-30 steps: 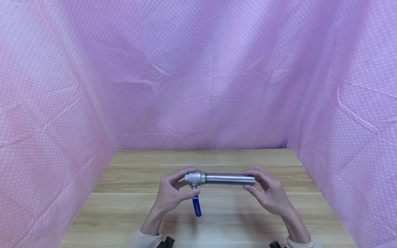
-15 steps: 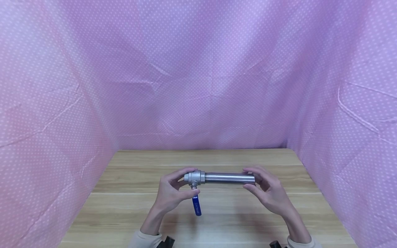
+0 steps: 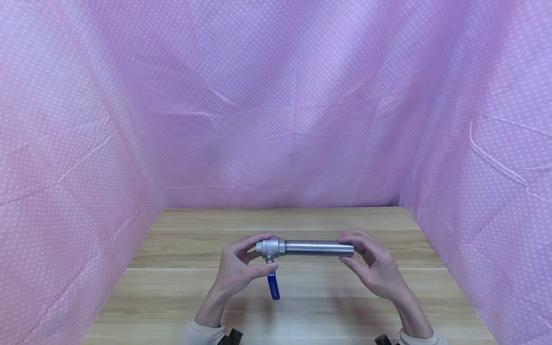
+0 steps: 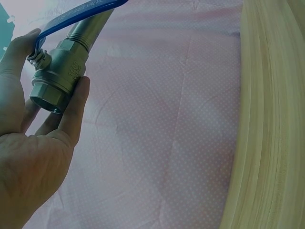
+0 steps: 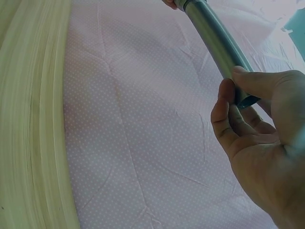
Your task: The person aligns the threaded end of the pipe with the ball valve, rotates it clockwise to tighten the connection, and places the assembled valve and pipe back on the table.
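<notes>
Pipe (image 3: 316, 247) and valve (image 3: 271, 247) have barely moved since a second ago.

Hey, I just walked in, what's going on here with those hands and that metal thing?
A person is holding a metal valve and a straight metal pipe, lined up end to end, above a wood-grain table. The left hand has its grip on the valve, thumb beside the base of the blue handle. The right hand pinches the pipe's free end between thumb and fingers. The pipe meets the valve; how tightly they're joined can't be told.
</notes>
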